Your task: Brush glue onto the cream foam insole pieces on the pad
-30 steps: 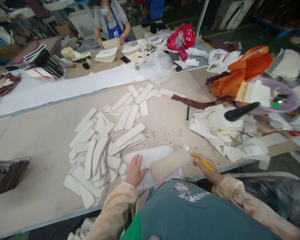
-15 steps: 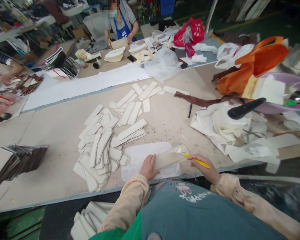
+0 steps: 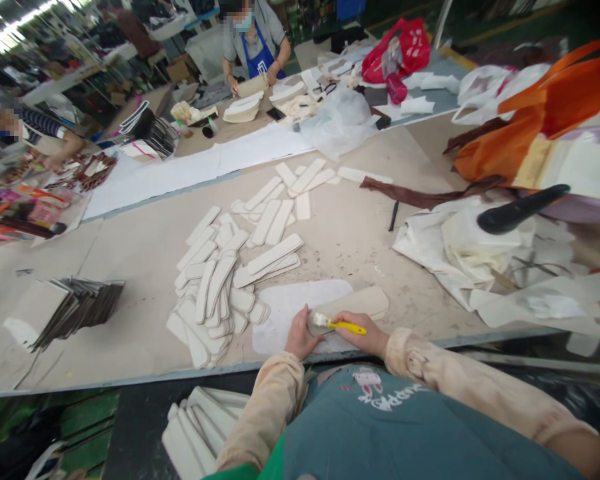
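My right hand (image 3: 363, 335) is closed around the yellow handle of a brush (image 3: 347, 327). Its pale bristles rest at the left end of a long beige piece with rounded ends (image 3: 363, 307), close to my left fingers. My left hand (image 3: 301, 335) grips that same end of the beige piece, thumb and fingers at its edges. Beneath the piece lies a white sheet (image 3: 275, 320) near the table's front edge. Just left of it is a loose heap of cream rounded strips (image 3: 220, 280).
A stack of dark-edged pieces (image 3: 80, 307) stands at left. White cloth (image 3: 460, 247), a black-handled object (image 3: 523, 210), scissors (image 3: 535, 265) and an orange bag (image 3: 540, 140) lie at right. Across the table a person (image 3: 257, 47) in a blue apron handles a similar piece.
My right hand has moved the brush left along the beige piece, from its right end to beside my left hand. The camera view has shifted slightly.
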Tool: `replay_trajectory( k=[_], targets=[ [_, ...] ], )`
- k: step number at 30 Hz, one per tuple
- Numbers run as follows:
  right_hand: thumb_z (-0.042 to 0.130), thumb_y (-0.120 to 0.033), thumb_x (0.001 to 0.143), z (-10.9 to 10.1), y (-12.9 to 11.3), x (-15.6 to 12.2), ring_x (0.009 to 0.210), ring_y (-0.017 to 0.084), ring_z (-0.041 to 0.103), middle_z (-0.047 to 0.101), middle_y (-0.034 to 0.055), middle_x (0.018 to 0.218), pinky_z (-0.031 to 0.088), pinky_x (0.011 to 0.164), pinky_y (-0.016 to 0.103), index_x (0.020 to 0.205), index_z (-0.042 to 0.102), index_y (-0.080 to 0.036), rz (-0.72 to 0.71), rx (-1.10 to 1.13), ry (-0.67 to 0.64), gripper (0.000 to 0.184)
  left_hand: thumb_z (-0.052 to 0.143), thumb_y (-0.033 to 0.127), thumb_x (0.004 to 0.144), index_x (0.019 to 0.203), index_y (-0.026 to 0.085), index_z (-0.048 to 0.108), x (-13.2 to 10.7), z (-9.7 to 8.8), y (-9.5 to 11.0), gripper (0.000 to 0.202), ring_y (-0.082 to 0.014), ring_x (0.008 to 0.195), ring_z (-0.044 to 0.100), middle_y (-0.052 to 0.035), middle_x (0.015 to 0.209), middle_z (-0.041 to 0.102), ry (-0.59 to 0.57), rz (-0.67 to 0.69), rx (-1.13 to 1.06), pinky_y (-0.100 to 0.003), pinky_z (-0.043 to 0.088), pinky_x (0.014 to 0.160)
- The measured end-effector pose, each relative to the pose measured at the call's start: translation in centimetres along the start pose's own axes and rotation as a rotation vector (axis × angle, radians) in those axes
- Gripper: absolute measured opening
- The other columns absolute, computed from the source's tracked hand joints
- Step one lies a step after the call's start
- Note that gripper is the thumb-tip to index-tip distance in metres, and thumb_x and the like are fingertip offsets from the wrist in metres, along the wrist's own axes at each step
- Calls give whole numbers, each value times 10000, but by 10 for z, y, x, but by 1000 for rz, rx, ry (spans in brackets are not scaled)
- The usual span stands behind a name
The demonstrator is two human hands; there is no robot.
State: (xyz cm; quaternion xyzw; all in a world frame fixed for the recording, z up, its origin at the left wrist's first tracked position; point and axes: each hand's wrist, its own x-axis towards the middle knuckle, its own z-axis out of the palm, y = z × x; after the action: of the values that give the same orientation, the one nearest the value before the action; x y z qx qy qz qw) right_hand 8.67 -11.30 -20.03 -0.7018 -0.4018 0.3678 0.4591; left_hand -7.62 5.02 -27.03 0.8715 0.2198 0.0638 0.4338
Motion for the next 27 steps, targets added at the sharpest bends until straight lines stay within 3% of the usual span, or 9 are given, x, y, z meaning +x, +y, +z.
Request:
replay_trajectory(
  k=[7, 13, 17, 27],
  targets=[
    [521, -291, 790, 19, 9, 13, 676, 129, 585, 673, 5, 789, 457, 649, 238, 922, 657, -192, -6, 16, -44, 214, 747, 295, 594, 1373, 174, 294, -2, 1, 3, 909, -273, 1242, 389, -125, 1282, 500, 20, -54, -67, -455, 270, 1063],
    [528, -293, 779, 15, 16, 14, 668, 135, 588, 673, 0, 759, 458, 639, 244, 871, 670, -189, 58, 8, 18, 199, 729, 290, 597, 1331, 195, 383, 0, 1, 10, 816, -269, 1270, 372, -111, 1340, 462, 10, -115, -46, -459, 252, 1083],
    [534, -317, 776, -8, 23, 2, 695, 153, 606, 685, 10, 781, 464, 651, 257, 883, 681, -192, 122, -17, 112, 220, 693, 298, 638, 1345, 203, 369, 1, -1, 12, 783, -269, 1291, 350, -101, 1367, 442, -34, -117, 44, -478, 242, 1090],
    [526, -368, 776, -94, 54, -38, 745, 182, 634, 694, 36, 833, 488, 691, 290, 909, 669, -179, 246, -153, 393, 272, 657, 327, 684, 1397, 181, 258, 3, 1, 13, 830, -268, 1281, 368, -127, 1376, 425, -61, -47, 227, -459, 283, 1075]
  ],
)
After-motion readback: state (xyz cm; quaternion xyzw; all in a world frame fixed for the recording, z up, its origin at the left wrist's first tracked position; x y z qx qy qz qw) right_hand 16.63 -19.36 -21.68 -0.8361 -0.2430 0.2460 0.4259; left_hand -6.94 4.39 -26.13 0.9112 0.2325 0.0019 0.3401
